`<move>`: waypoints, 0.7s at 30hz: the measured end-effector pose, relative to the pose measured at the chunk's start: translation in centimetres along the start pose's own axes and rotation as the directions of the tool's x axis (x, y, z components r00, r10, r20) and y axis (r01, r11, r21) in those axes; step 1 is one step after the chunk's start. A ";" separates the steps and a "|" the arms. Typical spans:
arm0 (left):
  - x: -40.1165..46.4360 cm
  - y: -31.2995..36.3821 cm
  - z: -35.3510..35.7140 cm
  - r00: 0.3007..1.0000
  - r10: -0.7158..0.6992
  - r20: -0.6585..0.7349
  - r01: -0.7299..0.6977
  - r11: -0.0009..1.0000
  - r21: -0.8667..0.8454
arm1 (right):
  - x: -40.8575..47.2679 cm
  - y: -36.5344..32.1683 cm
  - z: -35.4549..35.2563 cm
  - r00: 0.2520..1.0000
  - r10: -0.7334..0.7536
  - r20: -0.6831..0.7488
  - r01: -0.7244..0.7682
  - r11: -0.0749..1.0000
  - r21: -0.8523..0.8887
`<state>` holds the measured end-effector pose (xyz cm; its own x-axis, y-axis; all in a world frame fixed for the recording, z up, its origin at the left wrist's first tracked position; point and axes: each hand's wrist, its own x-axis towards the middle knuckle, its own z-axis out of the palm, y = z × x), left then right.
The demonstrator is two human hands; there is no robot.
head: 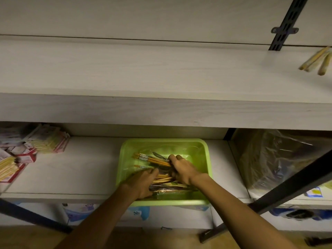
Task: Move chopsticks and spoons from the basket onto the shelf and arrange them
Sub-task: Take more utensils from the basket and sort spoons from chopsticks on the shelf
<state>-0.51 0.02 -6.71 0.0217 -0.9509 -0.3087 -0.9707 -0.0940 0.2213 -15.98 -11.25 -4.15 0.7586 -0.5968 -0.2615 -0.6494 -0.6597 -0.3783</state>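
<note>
Hands work inside the translucent green plastic basket (204,155) on the lower shelf; right hand (181,168) grips a bundle of wrapped yellow wooden chopsticks (152,158), left hand (142,182) presses the remaining packets (167,178) flat, likely steadying them for lifting.

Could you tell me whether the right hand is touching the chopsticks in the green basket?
Touching. The head view shows the right hand with its fingers curled round the yellow chopsticks inside the green basket.

Chopsticks (318,60) blurred, edge-cut
</note>
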 end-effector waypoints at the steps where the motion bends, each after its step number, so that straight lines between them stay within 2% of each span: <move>1: 0.0 0.2 -0.1 1.000 -0.017 0.019 0.017 1.000 0.008 | -0.1 0.0 -0.1 1.000 0.003 0.004 -0.003 1.000 0.011; 5: 0.1 0.3 0.1 0.995 -0.062 0.079 0.054 0.995 0.088 | -0.6 0.0 -0.6 1.000 0.027 -0.003 -0.027 0.998 0.062; 12: 0.2 0.1 0.8 0.999 -0.031 0.016 0.026 0.967 0.252 | -1.2 -0.3 -1.1 1.000 0.008 0.005 -0.009 0.996 0.090; 21: -0.6 0.4 0.4 1.000 -0.003 -0.009 0.005 0.967 0.254 | -0.9 -0.3 -2.2 1.000 -0.018 0.023 0.016 0.996 0.087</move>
<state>-1.05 0.72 -6.83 0.0263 -0.9533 -0.3010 -0.9995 -0.0205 -0.0224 -16.59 -11.49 -1.85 0.7711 -0.5740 -0.2755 -0.6303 -0.6266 -0.4584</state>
